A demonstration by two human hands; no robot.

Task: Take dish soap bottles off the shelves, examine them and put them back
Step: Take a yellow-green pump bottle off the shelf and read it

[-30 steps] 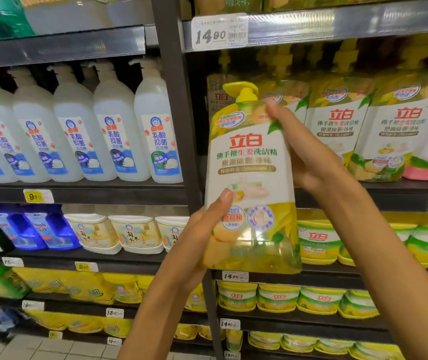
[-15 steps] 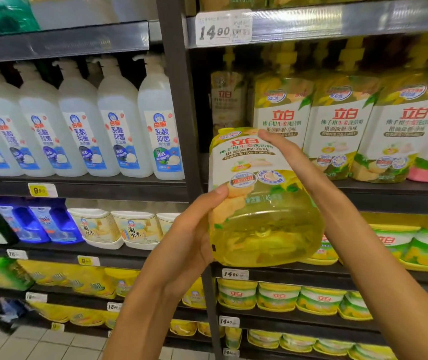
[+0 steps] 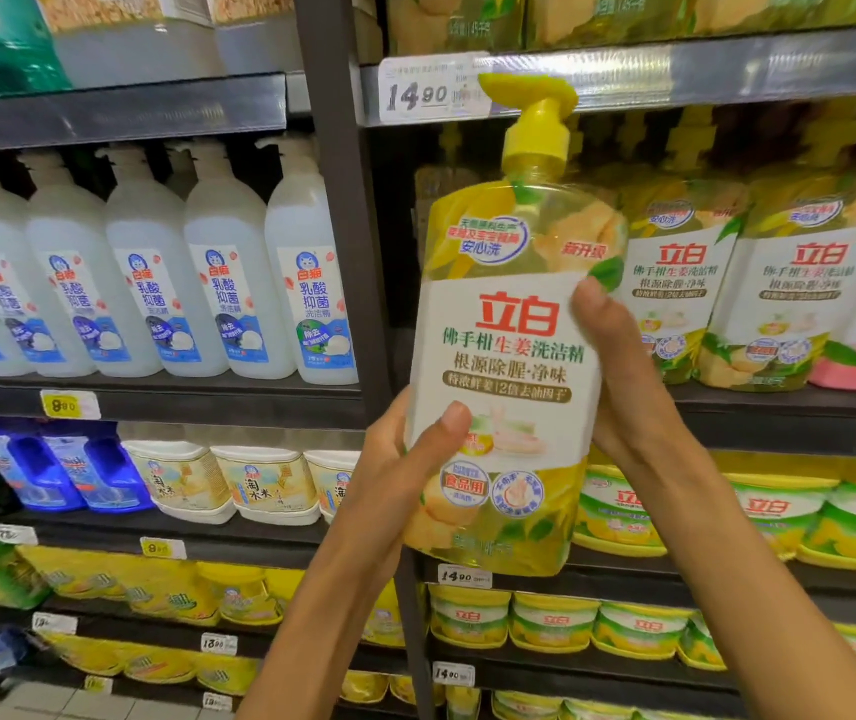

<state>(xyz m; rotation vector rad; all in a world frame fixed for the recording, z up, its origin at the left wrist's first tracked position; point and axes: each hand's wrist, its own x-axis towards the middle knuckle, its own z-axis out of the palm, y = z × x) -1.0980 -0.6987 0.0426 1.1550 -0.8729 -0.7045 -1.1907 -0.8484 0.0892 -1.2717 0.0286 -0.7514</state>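
Note:
A large yellow dish soap bottle (image 3: 511, 350) with a yellow pump top and a white label with red characters stands upright in front of the shelves, its front facing me. My left hand (image 3: 410, 459) grips its lower left side, thumb across the label. My right hand (image 3: 618, 366) grips its right side, thumb on the label's edge. Behind it, a row of matching yellow bottles (image 3: 685, 283) stands on the right shelf (image 3: 779, 402).
White pump bottles (image 3: 228, 283) with blue labels fill the left shelf. A dark upright post (image 3: 347, 210) divides the two bays. Blue bottles (image 3: 62, 465) and cream tubs (image 3: 264, 480) sit lower left; yellow-green tubs (image 3: 779, 517) sit lower right. Price tags line the shelf edges.
The bottle was tipped back with its base toward me half a second ago; it is now upright again, raised higher, label facing me. Both hands kept hold and shifted along its sides.

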